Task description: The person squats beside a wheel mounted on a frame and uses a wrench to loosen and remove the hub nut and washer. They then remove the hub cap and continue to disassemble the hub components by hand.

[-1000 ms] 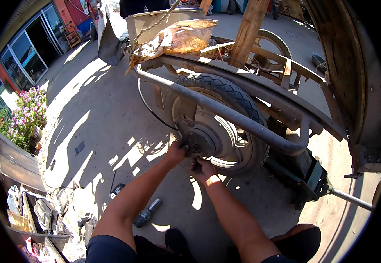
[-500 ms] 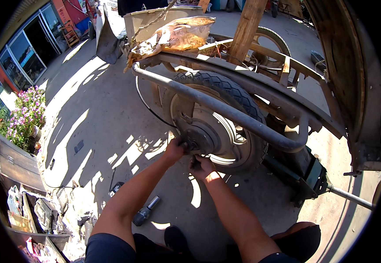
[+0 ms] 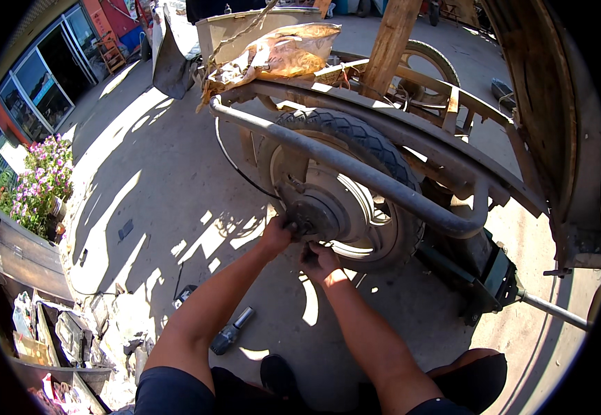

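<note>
My left hand (image 3: 278, 234) is closed at the dark hub (image 3: 314, 220) of a wheel with a treaded tire (image 3: 356, 131), under a curved grey metal tube (image 3: 376, 185) of the vehicle's frame. My right hand (image 3: 317, 260) is closed just below the hub, to the right of my left hand. What the fingers of either hand hold is too small and dark to make out. A black cable (image 3: 234, 166) runs down to the hub. A power tool with a silver barrel (image 3: 225, 337) lies on the concrete below my forearms, with another dark tool (image 3: 184, 296) to its left.
A green jack (image 3: 495, 280) with a long handle (image 3: 553, 310) stands at the right, beside upright wooden boards (image 3: 522, 62). A timber post (image 3: 392, 41) and a crumpled plastic sack (image 3: 279, 59) are on the frame. Scrap-filled compartments (image 3: 44, 332), flowers (image 3: 41, 173) and a glass doorway (image 3: 41, 79) are on the left.
My hands stay at the hub with only very small shifts. The view of the vehicle has shifted slightly upward in the picture.
</note>
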Tool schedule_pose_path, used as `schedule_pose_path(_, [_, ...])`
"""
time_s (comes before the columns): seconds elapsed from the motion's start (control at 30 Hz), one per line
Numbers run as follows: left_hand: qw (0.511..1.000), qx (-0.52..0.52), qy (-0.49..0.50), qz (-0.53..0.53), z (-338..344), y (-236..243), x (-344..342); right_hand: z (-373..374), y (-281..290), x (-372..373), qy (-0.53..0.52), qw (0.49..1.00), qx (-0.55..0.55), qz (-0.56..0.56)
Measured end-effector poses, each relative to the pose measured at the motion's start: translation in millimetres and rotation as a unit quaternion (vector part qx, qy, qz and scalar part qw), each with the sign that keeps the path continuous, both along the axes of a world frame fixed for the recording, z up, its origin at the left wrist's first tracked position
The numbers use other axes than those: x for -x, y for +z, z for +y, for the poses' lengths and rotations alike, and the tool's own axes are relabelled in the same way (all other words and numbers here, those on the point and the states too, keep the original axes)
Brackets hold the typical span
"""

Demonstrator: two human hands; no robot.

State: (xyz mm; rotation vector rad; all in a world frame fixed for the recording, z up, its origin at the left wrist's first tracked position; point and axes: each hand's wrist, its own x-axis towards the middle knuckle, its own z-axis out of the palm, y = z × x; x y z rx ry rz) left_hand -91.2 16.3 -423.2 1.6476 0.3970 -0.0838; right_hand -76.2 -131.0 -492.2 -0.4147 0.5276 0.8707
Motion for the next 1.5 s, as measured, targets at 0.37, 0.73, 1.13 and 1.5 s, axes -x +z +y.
schedule_pose_path(0.37, [0.999,0.023,0.006,-0.026,0.1,-4.1,0.6,0.6,-17.7,-6.5,0.044,0.998,-0.019,-0.029])
schedule_pose_path(0.73, [1.0,-0.005,-0.01,-0.001,1.0,-5.9,-3.2,-9.7,-5.8,-2.9,0.104,0.993,-0.042,-0.019])
schedule_pose_path(1.13, [1.0,-0.017,-0.004,0.007,-3.0,4.9,-0.6,-9.4,8.6,-0.7,0.058,0.998,-0.015,-0.022])
schedule_pose_path(1.5, [1.0,0.003,0.007,-0.015,-5.4,3.9,-0.7,-8.8,-1.3,-2.1,0.052,0.998,-0.024,-0.034])
